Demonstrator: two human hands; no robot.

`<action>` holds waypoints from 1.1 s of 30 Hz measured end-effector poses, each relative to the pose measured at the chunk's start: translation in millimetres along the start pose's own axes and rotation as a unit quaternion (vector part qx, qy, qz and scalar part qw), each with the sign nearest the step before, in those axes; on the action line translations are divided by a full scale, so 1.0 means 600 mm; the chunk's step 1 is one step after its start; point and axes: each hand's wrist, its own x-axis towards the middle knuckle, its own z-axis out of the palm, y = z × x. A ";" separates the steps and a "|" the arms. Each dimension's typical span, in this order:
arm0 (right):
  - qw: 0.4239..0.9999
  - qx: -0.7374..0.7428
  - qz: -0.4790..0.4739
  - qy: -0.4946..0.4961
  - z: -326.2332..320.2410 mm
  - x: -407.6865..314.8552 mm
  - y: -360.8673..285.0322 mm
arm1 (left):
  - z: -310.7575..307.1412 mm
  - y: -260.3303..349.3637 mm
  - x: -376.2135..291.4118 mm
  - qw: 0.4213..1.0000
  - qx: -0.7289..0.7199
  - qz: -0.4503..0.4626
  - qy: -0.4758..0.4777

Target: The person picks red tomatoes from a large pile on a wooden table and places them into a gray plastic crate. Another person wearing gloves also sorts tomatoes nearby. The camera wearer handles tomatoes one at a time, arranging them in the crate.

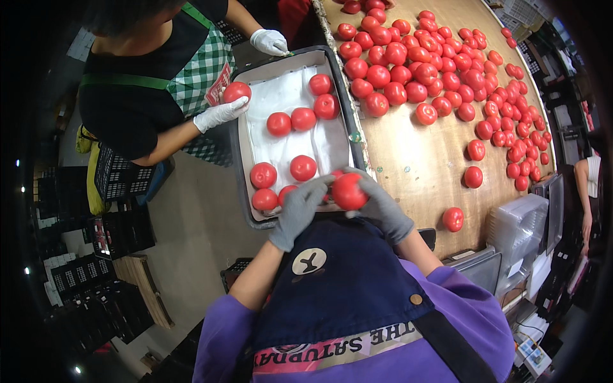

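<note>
Both of my hands wear grey gloves and are over the near end of a black-rimmed crate (357,143) lined with white sheets. My right hand (383,206) holds a red tomato (350,191) between thumb and fingers. My left hand (300,210) is just left of that tomato, its fingers stretched over other tomatoes that they partly hide; whether it grips one I cannot tell. Several tomatoes lie apart in the crate, among them one (302,167) beyond my left hand. Many more tomatoes (426,73) are heaped on the wooden table (397,153) to the right.
Across the crate a co-worker in white gloves holds a tomato (237,92) above its left edge; the other gloved hand (269,42) is at the far rim. Clear plastic containers (517,222) are stacked at the table's near right corner. Black crates (127,172) stand on the left.
</note>
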 end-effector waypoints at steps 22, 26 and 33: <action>0.843 -0.460 -0.278 0.005 0.068 0.042 -0.022 | 0.004 -0.057 0.099 0.999 -0.024 0.045 -0.008; 0.967 0.253 -0.033 0.013 -0.087 0.022 -0.033 | 0.006 -0.084 0.096 0.994 0.036 -0.101 0.005; 0.841 0.336 -0.356 0.230 -0.243 -0.070 -0.115 | 0.090 -0.114 0.136 0.879 0.453 0.051 -0.136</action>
